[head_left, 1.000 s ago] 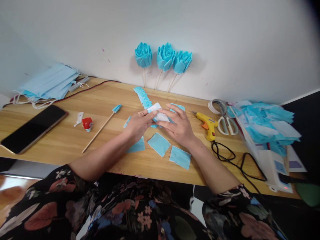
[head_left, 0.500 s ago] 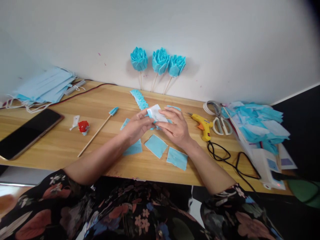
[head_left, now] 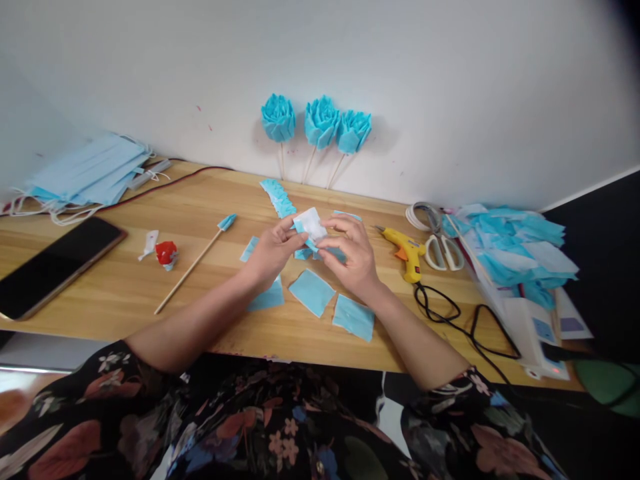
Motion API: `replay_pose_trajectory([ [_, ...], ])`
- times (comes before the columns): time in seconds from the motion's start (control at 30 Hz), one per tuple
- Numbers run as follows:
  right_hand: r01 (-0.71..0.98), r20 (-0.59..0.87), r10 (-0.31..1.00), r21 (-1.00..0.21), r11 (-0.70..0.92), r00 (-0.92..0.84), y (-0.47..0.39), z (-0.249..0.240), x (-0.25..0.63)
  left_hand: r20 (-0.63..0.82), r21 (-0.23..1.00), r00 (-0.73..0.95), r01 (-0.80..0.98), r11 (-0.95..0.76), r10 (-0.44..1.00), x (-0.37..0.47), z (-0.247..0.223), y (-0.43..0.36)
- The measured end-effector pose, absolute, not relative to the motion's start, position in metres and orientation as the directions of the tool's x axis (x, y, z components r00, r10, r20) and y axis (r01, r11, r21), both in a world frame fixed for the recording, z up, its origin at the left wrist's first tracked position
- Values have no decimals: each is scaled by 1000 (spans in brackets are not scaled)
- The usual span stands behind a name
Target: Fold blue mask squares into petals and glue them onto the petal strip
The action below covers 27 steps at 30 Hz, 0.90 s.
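Note:
A small piece of blue-and-white mask fabric [head_left: 312,225] is held up over the table between both hands, its white side facing me. My left hand [head_left: 274,248] pinches its left edge, thumb in front. On the right edge, the fingers and thumb of my right hand [head_left: 353,253] are closed. Below the hands lie flat blue fabric pieces [head_left: 313,292], with another blue piece [head_left: 354,317] nearer to me. Just behind the left fingers rests a strip of overlapping blue pieces [head_left: 278,197]. To the left lies a wooden stick [head_left: 193,268] with a blue folded tip [head_left: 228,222].
Three blue fabric flowers [head_left: 321,123] on sticks lean on the wall. At right are a yellow glue gun [head_left: 411,253] with its cord, scissors [head_left: 444,253] and a heap of blue fabric [head_left: 515,243]. Leftward lie a phone [head_left: 57,267], face masks [head_left: 90,170] and a red wrapped lollipop [head_left: 166,253].
The right fingers have shifted to the fabric piece's right edge, uncovering more of its white side. The left thumb now presses on its front. The things on the table have stayed put.

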State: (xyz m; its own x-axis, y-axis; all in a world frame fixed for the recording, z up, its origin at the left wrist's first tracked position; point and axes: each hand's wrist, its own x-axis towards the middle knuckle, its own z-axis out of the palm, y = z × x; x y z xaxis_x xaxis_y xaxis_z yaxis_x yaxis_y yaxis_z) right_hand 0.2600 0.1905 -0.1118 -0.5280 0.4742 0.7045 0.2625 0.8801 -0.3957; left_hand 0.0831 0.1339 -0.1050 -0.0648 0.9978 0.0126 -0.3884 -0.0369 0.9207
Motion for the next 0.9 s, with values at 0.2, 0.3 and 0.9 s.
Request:
replay_pose_trajectory([
  [0.2, 257, 659, 604, -552, 793, -449, 186, -113, 258, 48, 948, -67, -310, -66, 997, 84, -105, 134],
  [0.3, 262, 618, 656, -610, 748, -433, 185, -113, 258, 39, 953, -44, -298, -50, 998, 83, -105, 133],
  [0.9, 305, 609, 678, -609, 732, -411, 184, -116, 256, -38, 962, -18, -270, 32, 999, 81, -104, 131],
])
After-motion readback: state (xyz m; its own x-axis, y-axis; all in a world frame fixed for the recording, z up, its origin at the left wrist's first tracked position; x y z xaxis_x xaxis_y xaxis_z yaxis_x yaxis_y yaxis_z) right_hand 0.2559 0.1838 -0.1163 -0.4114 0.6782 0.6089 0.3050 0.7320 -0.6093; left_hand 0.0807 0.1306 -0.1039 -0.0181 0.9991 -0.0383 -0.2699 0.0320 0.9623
